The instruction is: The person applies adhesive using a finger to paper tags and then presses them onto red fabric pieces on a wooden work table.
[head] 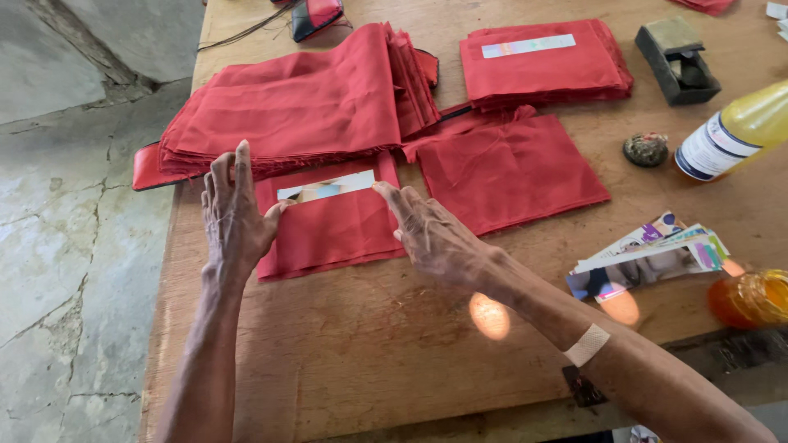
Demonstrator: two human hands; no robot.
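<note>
- Right hand (pixel 439 238), lower centre of the frame: open, fingers spread flat, fingertips at the right end of a paper strip; a pale adhesive plaster (pixel 588 344) sits on the forearm nearest the camera.
- Left hand (pixel 234 217), centre left: open, fingers together and extended, thumb at the strip's left end; clamped on nothing.
- Paper strip (pixel 327 187), centre: long, narrow, pale with blue and tan print, lying along the top edge of a folded red cloth (pixel 328 226) on the wooden table (pixel 369 353).
- Risk, as a judgement: the strip appears held only by light fingertip pressure, so it could slide or sit crooked if one hand lifts first; the tall red cloth stack (pixel 304 102) just above could slump over it.
- Second red stack (pixel 542 66), upper right: carries a similar pale strip (pixel 528 46) with iridescent tints.
- Loose red cloth (pixel 509 168), centre right, unlabelled.
- Printed cards (pixel 648 258), right: fanned pile, multicoloured edges.
- Yellow bottle (pixel 730 131), right edge: lying tilted, white label with dark band.
- Amber jar (pixel 751 299), lower right.
- Dark green box (pixel 677 57), upper right; small round dark object (pixel 646 149) below it.
</note>
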